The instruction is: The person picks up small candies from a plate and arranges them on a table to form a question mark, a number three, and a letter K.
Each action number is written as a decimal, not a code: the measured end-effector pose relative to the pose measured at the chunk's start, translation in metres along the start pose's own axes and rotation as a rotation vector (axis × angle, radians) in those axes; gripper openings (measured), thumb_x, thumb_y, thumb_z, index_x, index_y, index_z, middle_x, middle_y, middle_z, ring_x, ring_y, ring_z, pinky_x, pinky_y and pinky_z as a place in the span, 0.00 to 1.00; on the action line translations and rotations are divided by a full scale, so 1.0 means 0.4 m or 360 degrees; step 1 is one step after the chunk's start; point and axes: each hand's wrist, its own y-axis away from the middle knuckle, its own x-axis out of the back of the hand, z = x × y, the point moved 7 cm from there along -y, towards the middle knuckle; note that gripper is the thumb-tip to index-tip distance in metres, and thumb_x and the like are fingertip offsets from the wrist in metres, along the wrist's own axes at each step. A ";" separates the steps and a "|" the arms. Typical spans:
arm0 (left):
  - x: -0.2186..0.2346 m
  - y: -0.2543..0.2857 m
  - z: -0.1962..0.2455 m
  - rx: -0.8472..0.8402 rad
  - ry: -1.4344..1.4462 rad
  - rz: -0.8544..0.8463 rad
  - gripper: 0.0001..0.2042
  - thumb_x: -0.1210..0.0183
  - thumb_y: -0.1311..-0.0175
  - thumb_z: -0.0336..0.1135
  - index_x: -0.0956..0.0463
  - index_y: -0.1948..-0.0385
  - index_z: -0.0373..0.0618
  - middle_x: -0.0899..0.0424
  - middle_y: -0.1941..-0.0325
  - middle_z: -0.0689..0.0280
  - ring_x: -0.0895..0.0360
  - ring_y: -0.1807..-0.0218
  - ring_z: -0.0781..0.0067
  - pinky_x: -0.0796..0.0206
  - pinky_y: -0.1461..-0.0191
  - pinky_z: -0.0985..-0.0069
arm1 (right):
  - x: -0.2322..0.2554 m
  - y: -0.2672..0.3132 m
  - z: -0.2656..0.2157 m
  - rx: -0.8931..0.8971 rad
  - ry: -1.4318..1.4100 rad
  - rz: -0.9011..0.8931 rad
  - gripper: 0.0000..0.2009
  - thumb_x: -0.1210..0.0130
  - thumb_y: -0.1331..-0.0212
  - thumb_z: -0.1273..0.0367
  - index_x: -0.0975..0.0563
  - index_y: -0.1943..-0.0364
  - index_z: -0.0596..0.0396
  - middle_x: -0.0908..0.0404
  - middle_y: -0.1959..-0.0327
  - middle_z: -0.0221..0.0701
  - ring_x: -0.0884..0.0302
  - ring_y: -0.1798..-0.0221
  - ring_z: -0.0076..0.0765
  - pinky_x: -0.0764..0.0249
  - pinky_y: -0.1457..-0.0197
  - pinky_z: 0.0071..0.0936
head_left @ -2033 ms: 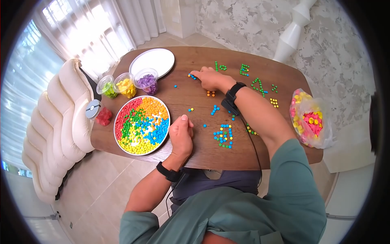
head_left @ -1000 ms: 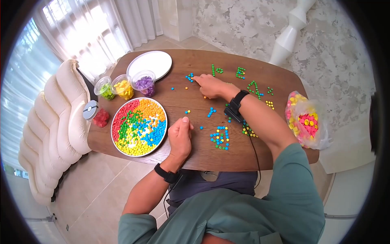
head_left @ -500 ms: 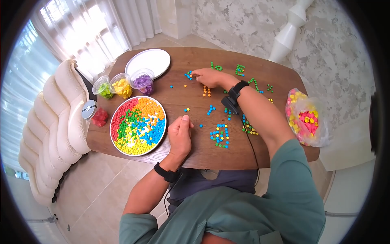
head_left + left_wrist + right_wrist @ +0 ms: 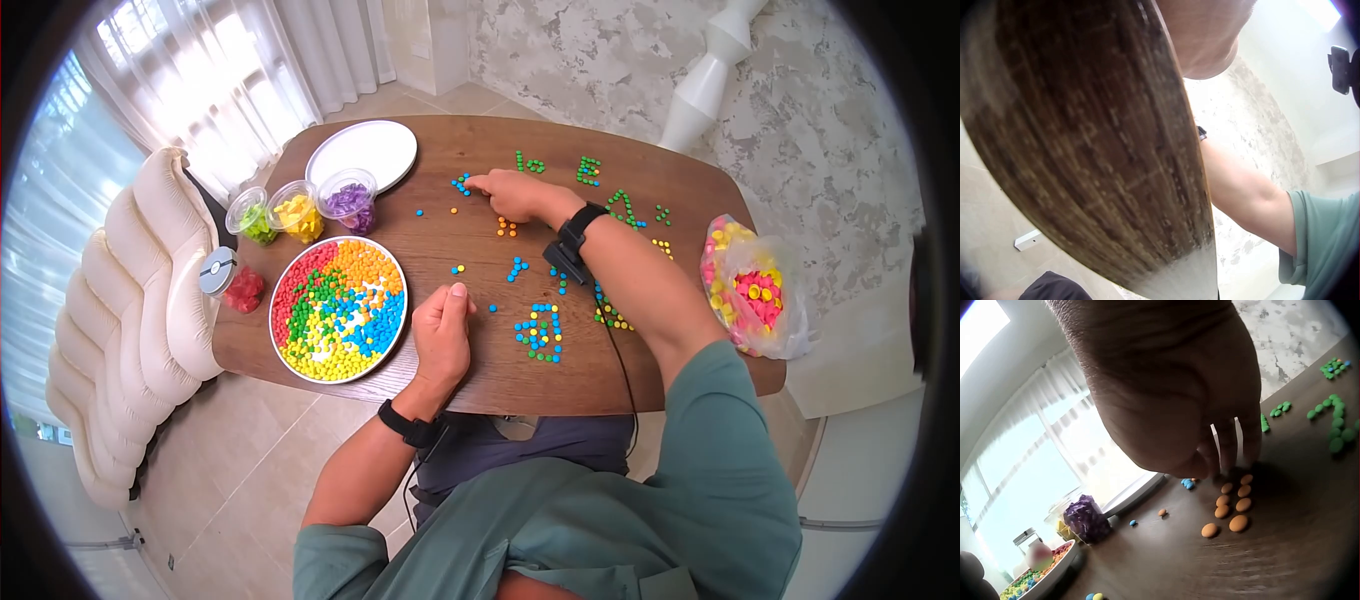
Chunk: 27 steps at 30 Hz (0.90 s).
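My right hand (image 4: 510,193) reaches over the back middle of the table. Its index fingertip is right at a small cluster of blue candies (image 4: 461,184). In the right wrist view its other fingers point down to the wood beside two rows of orange candies (image 4: 1239,523). Some of the blue cluster is hidden behind the hand there. My left hand (image 4: 442,332) rests as a fist near the front edge, thumb on top, its palm side hidden. Just beyond it lies a blue and yellow candy pair (image 4: 458,269). The left wrist view shows mostly the tabletop (image 4: 1097,144).
A round plate (image 4: 338,381) of candies sorted by colour sits left. Behind it stand cups of green, yellow and purple pieces (image 4: 347,205), a lidded red jar (image 4: 242,290) and a white plate (image 4: 362,155). Candy letters (image 4: 540,333) spread rightward to a plastic bag (image 4: 757,295).
A loose orange candy now lies near the lone blue one, where the oldest frame shows none. More of the blue cluster shows beside my right fingertip. My left fist stays in place.
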 end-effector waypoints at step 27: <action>-0.002 -0.001 -0.003 -0.0028 -0.0094 -0.0023 0.19 0.49 0.18 0.43 0.25 0.75 0.46 0.37 0.83 0.80 0.45 0.81 0.91 0.55 0.78 0.83 | -0.006 0.002 -0.021 -0.0123 0.0115 0.0004 0.31 0.58 0.34 0.76 0.32 0.25 0.41 0.27 0.37 0.51 0.31 0.32 0.61 0.33 0.30 0.48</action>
